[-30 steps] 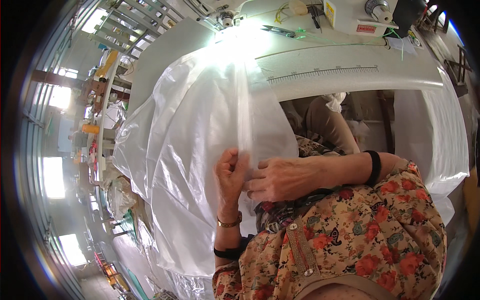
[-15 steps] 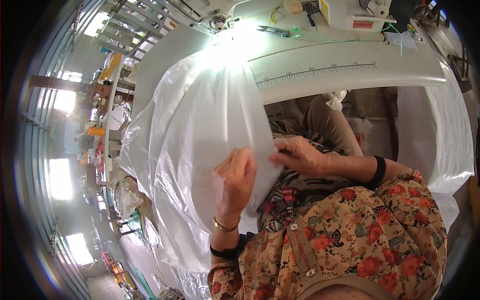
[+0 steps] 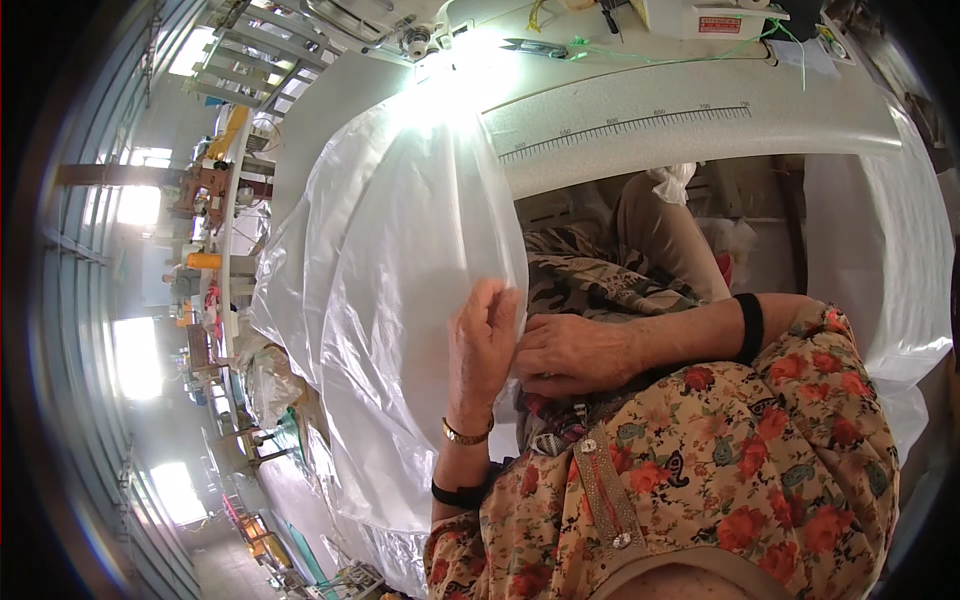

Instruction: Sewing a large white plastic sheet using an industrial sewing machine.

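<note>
A translucent white plastic sheet (image 3: 390,290) hangs in folds from under a bright lamp (image 3: 455,80) at the sewing machine (image 3: 415,40) and spreads down over the table's near edge. My left hand (image 3: 485,345) is closed on the sheet near its right edge, with the fingers curled and pointing up. Close beside it, my right hand (image 3: 575,352) is closed at the same edge, knuckles up. Its fingertips are tucked under, so the exact spot it pinches is hidden. Glare from the lamp washes out the sheet's far end.
A ruler scale (image 3: 640,122) runs along the pale table. Thread snips (image 3: 535,47) and green thread (image 3: 650,58) lie at the back. More white sheeting (image 3: 880,260) hangs on the right. To the left stand a metal rack (image 3: 265,50) and a bench with an orange thread cone (image 3: 204,261).
My right hand has moved down and left against the sheet's edge, and its fingers have closed. My left hand has shifted slightly right. The sheet's right edge has drawn in leftward.
</note>
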`<state>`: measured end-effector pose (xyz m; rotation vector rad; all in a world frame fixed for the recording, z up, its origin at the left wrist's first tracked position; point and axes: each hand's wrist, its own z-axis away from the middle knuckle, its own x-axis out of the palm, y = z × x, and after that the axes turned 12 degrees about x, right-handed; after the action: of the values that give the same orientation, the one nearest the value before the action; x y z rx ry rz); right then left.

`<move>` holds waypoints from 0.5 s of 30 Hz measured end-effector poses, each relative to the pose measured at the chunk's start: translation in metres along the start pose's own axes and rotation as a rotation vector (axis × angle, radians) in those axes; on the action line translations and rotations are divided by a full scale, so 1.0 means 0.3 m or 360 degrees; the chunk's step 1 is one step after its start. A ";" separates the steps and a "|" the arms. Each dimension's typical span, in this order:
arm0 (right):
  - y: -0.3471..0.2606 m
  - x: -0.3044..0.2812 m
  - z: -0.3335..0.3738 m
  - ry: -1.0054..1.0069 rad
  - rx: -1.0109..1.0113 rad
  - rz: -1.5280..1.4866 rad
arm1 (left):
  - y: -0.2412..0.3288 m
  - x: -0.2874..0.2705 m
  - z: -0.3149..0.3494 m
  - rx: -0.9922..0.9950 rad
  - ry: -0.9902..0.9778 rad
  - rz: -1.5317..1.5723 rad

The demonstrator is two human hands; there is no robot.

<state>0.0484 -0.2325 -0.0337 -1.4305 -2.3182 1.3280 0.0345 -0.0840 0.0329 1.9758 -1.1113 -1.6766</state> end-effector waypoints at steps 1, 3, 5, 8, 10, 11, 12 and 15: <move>-0.009 -0.011 0.016 -0.0001 0.0241 -0.0089 | -0.009 0.001 0.003 0.0009 0.0031 -0.0075; -0.020 -0.029 0.037 -0.0008 0.0480 -0.0188 | 0.003 -0.005 0.004 -0.0062 0.0041 -0.0049; -0.019 -0.052 0.051 0.0306 0.1616 -0.1141 | 0.014 -0.008 0.005 -0.0117 0.0043 -0.0017; 0.001 -0.034 0.059 0.0304 0.1616 -0.0891 | 0.020 -0.017 0.011 0.0100 0.0087 -0.0356; -0.007 -0.027 0.041 0.0294 0.1503 -0.0702 | 0.021 -0.034 0.006 0.0463 0.0129 -0.0712; -0.018 -0.034 0.020 0.0220 0.1398 -0.0596 | 0.033 -0.055 0.007 0.0467 0.0120 -0.0704; -0.025 -0.038 0.013 0.0148 0.1295 -0.0489 | 0.052 -0.082 0.008 0.0431 -0.0021 -0.0859; -0.012 0.010 0.027 0.0285 0.1106 -0.0413 | 0.065 -0.092 0.001 0.0533 -0.0212 -0.0983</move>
<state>0.0403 -0.2358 -0.0371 -0.9402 -1.6070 1.6107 0.0272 -0.0765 0.0651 2.6555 -0.9237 -2.0428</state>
